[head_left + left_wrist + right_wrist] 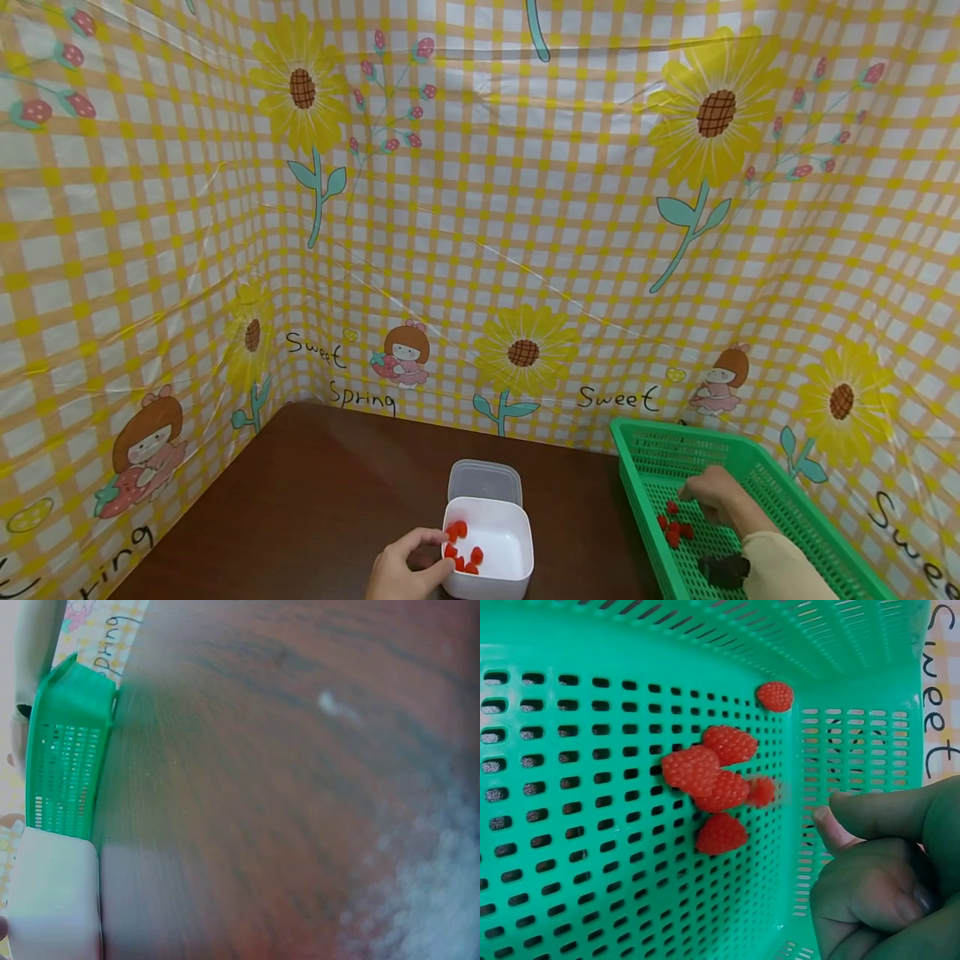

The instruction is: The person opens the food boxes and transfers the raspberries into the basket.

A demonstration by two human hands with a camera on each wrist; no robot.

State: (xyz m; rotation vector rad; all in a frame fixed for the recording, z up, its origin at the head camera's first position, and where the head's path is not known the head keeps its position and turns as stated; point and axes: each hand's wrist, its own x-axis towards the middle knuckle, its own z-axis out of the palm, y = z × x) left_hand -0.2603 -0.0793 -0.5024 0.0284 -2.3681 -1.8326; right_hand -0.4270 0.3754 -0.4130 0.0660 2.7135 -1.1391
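The checked cloth [480, 200] is the largest thing, walling the far side and both flanks of the dark bench [360, 500]. On the bench, at three o'clock from the box, stands the long green basket [675, 435], and at the near edge toward six o'clock sits the white box [487, 588], its top uncovered. The left hand [408, 562] is at the box's nine o'clock side, thumb and forefinger bent and parted, their grip on the rim. The right hand [716, 493] is inside the basket, fingers drawn in and thumb close to the forefinger, with no fruit showing in that grip. A clear lid [484, 483] lies at twelve o'clock from the box, against its far edge; whether it is joined there I cannot tell. Smallest are the red raspberries: a handful of box raspberries [477, 554] gathered between seven and eleven o'clock on the box floor, and six basket raspberries [691, 770] at about eight o'clock from the right hand. By that split, the work looks roughly halfway: one share is in the box, six remain in the basket, and the lid is not on.
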